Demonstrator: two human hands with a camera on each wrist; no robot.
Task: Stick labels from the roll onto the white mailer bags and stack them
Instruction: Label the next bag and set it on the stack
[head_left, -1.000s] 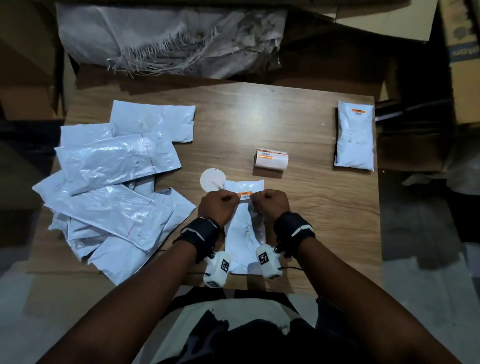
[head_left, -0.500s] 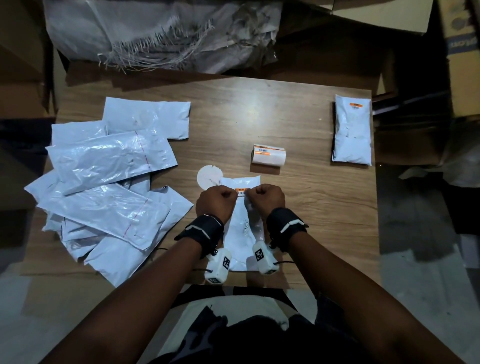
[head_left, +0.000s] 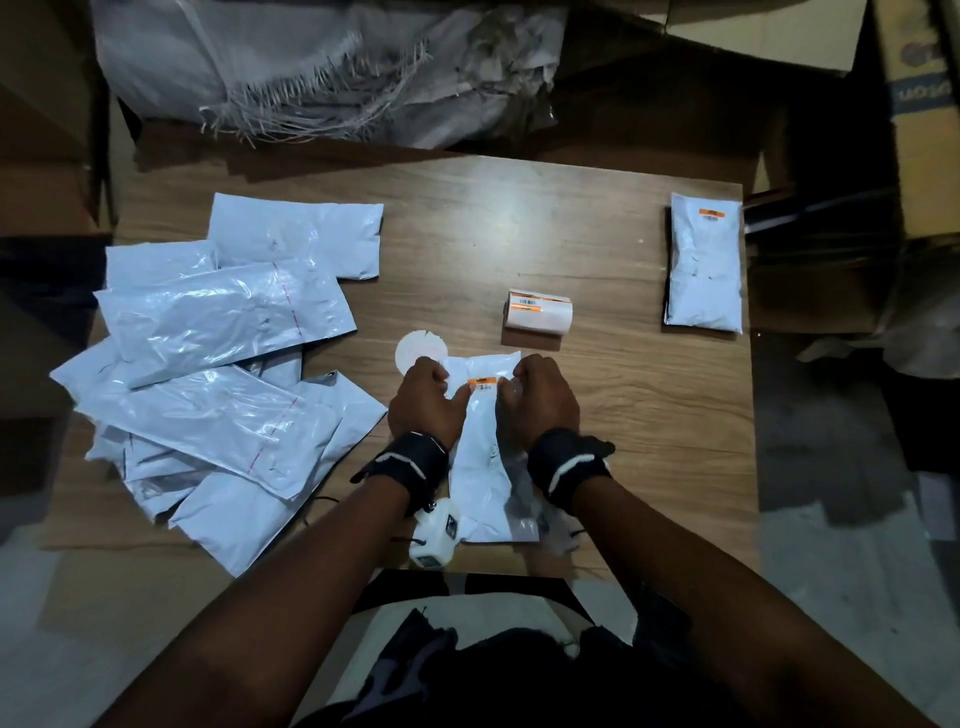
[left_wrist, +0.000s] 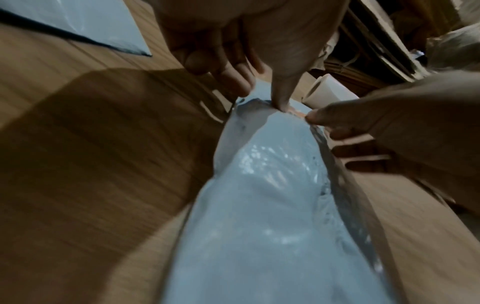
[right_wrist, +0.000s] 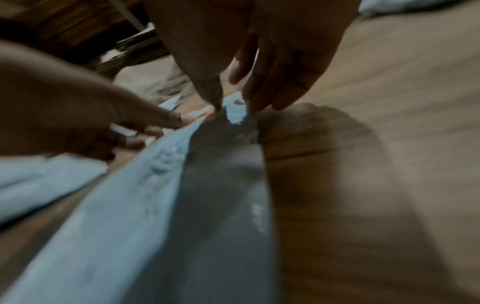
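A white mailer bag (head_left: 488, 467) (left_wrist: 272, 195) (right_wrist: 155, 205) lies lengthwise on the wooden table (head_left: 649, 415) in front of me. An orange-striped barcode label (head_left: 486, 383) (left_wrist: 297, 112) sits near its far end. My left hand (head_left: 426, 400) (left_wrist: 259, 92) presses its thumb tip on the label's left end, its other fingers curled. My right hand (head_left: 540, 400) (right_wrist: 239, 98) presses the right end the same way. The label roll (head_left: 537, 312) lies on its side just beyond. A labelled bag stack (head_left: 704, 265) lies at the far right.
A loose pile of several unlabelled white bags (head_left: 218, 374) covers the table's left half. A round white disc (head_left: 420, 349) lies by my left hand. Woven sacks (head_left: 322, 67) and cardboard boxes (head_left: 924, 119) crowd the far and right sides.
My two hands have drawn slightly apart along the label, so more of it shows flat on the bag. The bag, roll and stack have not moved.
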